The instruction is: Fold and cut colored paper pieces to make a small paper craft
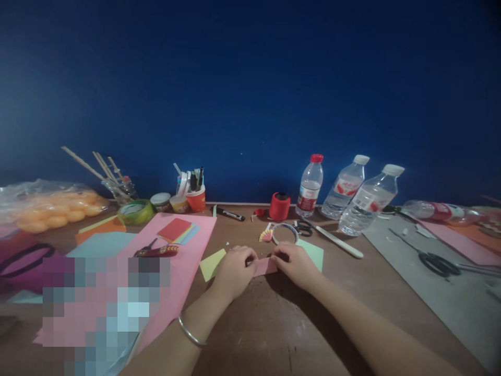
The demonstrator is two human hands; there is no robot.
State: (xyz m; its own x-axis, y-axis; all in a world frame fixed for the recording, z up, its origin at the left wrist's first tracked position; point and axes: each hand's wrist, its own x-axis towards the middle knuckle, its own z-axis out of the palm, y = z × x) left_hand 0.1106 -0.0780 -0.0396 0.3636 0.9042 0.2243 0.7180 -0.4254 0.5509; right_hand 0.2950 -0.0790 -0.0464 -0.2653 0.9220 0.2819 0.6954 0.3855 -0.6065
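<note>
Head view, left to right: we see orange balls (58, 211) in a clear bag, then a large pink sheet (204, 225) on the tabletop (250, 334). Beside a yellow paper (210, 265), our left hand (237, 269) has its grip closed on one end of a small pink paper (265, 267), low over the tabletop's middle; our right hand (295, 263) pinches the other end, near a green paper (313, 254). Farther right, black-handled scissors (435, 264) lie on a grey sheet (415, 297).

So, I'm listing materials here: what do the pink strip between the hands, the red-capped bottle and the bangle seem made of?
Pink strip: matte, probably paper or thin card, given its straight edges and lack of shine.
Red-capped bottle: glossy, likely clear plastic, with see-through walls and highlights.
Bangle: perhaps polished metal, being silvery and shiny.
</note>
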